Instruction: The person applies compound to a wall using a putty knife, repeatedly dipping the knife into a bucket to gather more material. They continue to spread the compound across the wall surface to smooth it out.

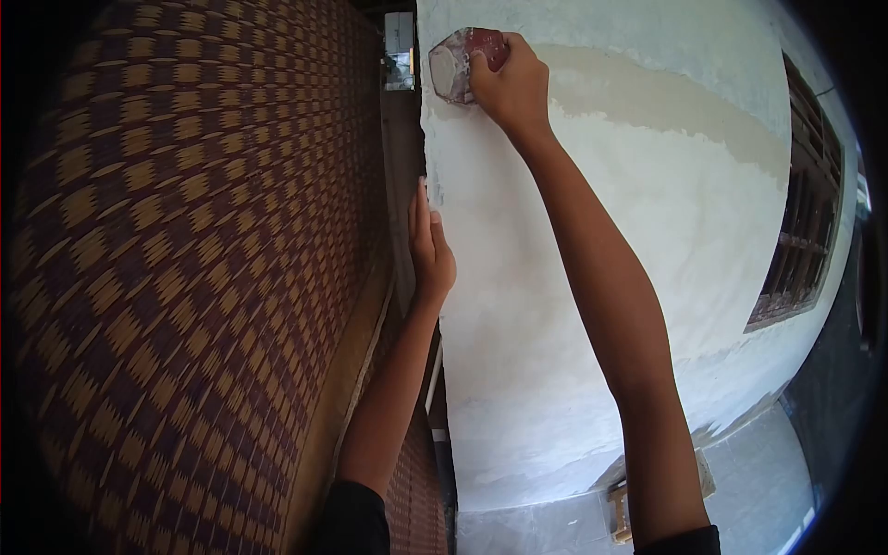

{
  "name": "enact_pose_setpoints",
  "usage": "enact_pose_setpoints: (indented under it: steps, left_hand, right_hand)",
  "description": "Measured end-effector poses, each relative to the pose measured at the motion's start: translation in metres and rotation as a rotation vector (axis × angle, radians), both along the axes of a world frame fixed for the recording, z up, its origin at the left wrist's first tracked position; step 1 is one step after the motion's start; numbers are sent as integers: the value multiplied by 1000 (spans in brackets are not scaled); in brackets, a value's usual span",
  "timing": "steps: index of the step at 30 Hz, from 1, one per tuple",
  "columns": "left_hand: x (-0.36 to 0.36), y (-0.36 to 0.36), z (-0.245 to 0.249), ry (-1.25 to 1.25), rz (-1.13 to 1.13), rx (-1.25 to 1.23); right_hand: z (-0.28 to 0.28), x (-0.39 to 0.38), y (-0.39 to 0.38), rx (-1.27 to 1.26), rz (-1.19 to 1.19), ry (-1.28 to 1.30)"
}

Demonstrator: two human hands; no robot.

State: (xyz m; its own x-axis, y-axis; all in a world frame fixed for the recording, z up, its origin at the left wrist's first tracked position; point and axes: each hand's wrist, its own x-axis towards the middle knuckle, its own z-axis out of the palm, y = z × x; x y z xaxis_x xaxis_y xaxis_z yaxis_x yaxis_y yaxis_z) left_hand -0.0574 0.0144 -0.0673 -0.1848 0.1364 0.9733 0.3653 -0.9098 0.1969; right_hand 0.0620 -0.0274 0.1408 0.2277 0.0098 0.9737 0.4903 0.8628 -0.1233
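My right hand (516, 85) is high on the white wall (518, 240), close to its left edge. It grips a reddish-brown, roughly six-sided pad (454, 69) smeared with white, held against the wall surface; its exact kind I cannot tell. Lower down, my left hand (431, 245) rests at the wall's vertical edge, fingers stretched upward and together, holding nothing. A beige-grey band of rougher coating (661, 97) runs across the upper wall, right of my right hand.
A woven brown and tan panel (194, 259) stands close on the left, with a narrow gap beside the wall edge. A barred window (803, 199) is set in the wall at right. Below, a small wooden object (619, 515) sits on the grey tiled floor (754, 472).
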Motion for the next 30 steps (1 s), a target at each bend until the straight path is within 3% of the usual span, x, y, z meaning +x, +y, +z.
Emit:
enact_pose_setpoints:
  steps: [3,5,7,10,14,17,19,21,23,26,30]
  left_hand:
    - [2,3,-1,2,14,-7]
    - [1,3,-1,-8,37,-3]
    - [3,2,-1,-19,28,15]
    - [0,2,-1,-9,20,-1]
    - [-1,3,-1,-5,18,11]
    - [2,4,-1,-17,32,32]
    - [3,3,-1,-24,38,36]
    - [2,2,-1,-18,21,29]
    - [0,1,-1,-10,7,24]
    - [1,0,-2,-17,-5,-25]
    - [1,2,-2,-20,36,0]
  right_hand:
    - [1,20,-2,-51,-58,82]
    - [-2,38,-23,-151,146,169]
    - [2,25,-7,-57,194,135]
    - [-4,-1,-1,-42,-18,-2]
    - [-3,27,-2,-18,-37,139]
    - [-15,35,-20,-174,285,136]
    - [-24,21,-9,-235,332,25]
    - [-29,9,0,-153,68,-64]
    - [-28,10,4,-188,-10,-47]
    - [-23,31,-1,-188,114,59]
    - [-25,11,-1,-179,221,-41]
